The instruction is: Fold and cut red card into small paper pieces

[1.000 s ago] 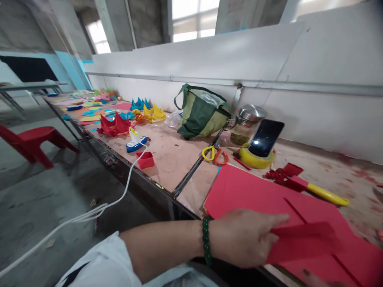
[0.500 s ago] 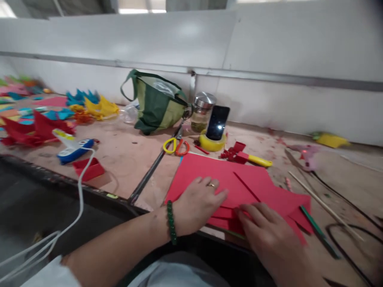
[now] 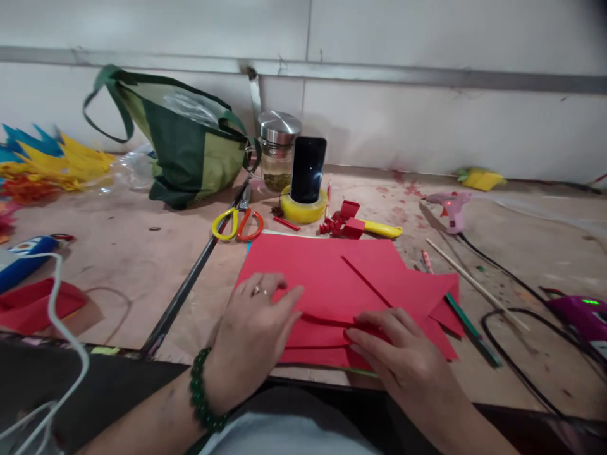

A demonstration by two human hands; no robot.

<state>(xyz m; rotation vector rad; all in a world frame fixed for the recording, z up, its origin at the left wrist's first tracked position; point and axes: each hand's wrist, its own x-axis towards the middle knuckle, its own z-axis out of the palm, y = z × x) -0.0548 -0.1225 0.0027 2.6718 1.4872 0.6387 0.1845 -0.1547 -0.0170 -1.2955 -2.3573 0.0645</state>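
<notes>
Sheets of red paper (image 3: 313,265) lie stacked at the table's front edge. Over their left front part rests my left hand (image 3: 258,319), fingers bent and apart, a ring and a green bead bracelet on it; it appears to hold nothing. At the front right my right hand (image 3: 396,351) pinches the edge of a folded red paper strip (image 3: 327,333) between thumb and fingers. A thin red paper strip (image 3: 365,280) lies slantwise on the stack. Just beyond the stack are scissors (image 3: 238,222) with yellow and orange handles.
Behind the stack stand a phone (image 3: 308,169) on a yellow tape roll (image 3: 303,208), a glass jar (image 3: 276,155) and a green bag (image 3: 190,151). To the right lie a pink glue gun (image 3: 450,208), its black cord, a wooden stick (image 3: 474,281) and a green-and-black pen-like stick (image 3: 472,328).
My view has swung right. The left hand has moved left along the paper, away from the right hand. The right hand stays at the folded strip's edge.
</notes>
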